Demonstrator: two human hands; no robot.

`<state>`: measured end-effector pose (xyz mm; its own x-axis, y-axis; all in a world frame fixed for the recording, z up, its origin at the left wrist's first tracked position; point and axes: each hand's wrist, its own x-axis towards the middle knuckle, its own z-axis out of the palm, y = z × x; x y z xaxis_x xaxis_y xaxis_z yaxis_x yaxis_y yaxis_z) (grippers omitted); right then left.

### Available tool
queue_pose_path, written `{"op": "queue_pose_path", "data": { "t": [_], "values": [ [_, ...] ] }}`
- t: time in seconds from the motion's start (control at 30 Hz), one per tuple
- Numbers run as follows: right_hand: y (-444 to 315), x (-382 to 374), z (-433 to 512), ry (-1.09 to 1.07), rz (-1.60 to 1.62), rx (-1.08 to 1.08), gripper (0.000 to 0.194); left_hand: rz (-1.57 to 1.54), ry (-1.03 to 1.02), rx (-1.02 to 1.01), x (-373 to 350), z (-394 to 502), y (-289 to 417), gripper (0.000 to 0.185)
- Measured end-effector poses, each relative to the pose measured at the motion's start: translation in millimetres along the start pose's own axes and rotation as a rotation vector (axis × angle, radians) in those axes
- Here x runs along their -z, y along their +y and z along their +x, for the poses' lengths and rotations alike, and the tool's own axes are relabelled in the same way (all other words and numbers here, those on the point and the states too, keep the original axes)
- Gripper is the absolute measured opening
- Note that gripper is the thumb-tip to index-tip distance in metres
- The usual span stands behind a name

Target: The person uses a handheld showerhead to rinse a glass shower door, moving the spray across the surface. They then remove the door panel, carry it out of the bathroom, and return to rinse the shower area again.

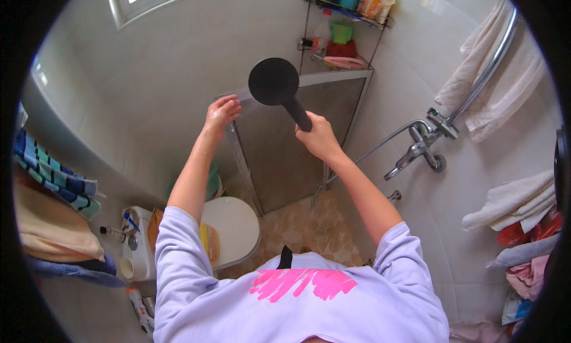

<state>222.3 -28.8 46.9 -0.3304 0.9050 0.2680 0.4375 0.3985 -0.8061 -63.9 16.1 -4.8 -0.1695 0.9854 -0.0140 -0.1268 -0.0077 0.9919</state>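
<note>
My right hand grips the handle of a black hand shower, its round head raised up and to the left. The head's dark round side shows; no water stream can be made out. To the left of the head is my left hand, empty, fingers slightly bent and apart, its skin looking wet. It appears near the upper left corner of a metal-framed mesh-like panel, though I cannot tell whether it touches it. Behind both hands this panel stands upright on the floor against the corner. A shower hose hangs in front of it, partly hidden.
A chrome mixer tap juts from the right wall, below a towel on a rail. A wire corner shelf holds bottles. At lower left is a toilet with its lid down, bearing a yellow packet. Towels hang left.
</note>
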Motion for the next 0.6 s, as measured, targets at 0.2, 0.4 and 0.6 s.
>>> {"op": "queue_pose_path", "data": {
  "t": [0.2,0.4,0.6],
  "values": [
    [31.6,74.6,5.4,0.232,-0.081,-0.073,0.018,0.995,-0.076,-0.565,-80.9,56.2,33.4,0.033],
    [94.0,140.2,-9.2,0.447,-0.054,-0.158,0.017,1.312,-0.191,-0.609,-160.8,118.5,4.8,0.052],
    [107.9,170.6,-44.0,0.460,0.039,-0.231,0.013,1.351,-0.182,-0.635,-253.7,156.4,-10.2,0.066]
  ]
}}
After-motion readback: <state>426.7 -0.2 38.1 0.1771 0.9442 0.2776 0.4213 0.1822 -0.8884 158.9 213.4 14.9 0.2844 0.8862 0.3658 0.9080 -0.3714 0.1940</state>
